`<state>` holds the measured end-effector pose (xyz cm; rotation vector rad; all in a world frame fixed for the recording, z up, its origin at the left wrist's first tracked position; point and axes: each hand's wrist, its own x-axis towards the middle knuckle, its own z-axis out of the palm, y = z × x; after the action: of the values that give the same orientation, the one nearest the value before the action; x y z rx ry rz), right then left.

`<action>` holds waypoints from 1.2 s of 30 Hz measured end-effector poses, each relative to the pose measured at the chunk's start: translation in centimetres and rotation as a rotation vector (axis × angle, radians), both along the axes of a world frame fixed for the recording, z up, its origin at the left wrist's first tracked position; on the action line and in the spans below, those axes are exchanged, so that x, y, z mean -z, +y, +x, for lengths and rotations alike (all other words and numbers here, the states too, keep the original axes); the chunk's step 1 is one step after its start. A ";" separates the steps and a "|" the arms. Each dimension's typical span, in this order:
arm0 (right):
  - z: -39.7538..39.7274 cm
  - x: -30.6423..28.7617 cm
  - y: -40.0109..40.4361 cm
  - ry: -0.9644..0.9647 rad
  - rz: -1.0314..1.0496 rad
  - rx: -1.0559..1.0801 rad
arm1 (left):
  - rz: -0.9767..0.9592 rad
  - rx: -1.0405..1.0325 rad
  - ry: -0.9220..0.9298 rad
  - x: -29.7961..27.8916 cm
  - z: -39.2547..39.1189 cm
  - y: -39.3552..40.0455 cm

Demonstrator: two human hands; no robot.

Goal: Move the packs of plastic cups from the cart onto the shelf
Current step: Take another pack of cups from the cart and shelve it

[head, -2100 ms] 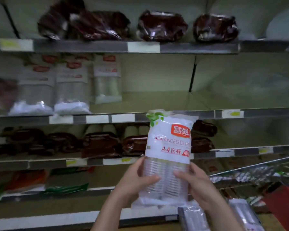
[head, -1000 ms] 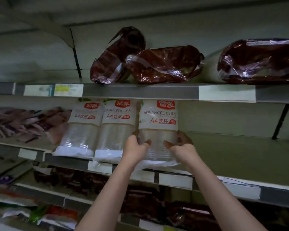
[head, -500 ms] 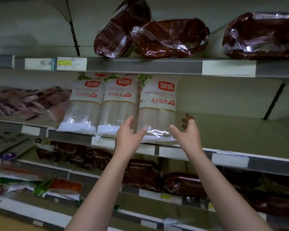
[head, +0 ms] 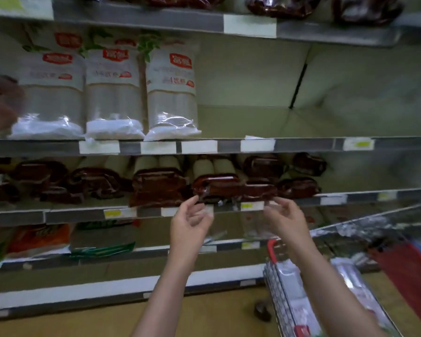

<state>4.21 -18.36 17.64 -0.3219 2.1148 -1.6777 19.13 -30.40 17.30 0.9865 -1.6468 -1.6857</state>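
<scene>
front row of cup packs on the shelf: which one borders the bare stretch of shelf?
The rightmost cup pack. Bare shelf lies open to its right, while the middle pack and left pack have neighbours on both sides.

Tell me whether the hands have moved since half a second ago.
Yes. Both hands, left and right, have dropped empty from the cup packs' shelf to below the next shelf edge down.

Dim, greenish light; motion blur smears the whole frame, worst at the bowed edges. Glare glints on the cup packs (head: 171,93).
</scene>
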 end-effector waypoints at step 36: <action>-19.4 23.0 21.4 -0.916 0.245 -0.258 | 0.652 -0.198 -0.467 19.1 -20.1 26.6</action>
<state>-15.18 3.05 -5.40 0.2174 1.4669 -1.0800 -0.94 -3.84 -1.81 1.9057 -1.1900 -1.9948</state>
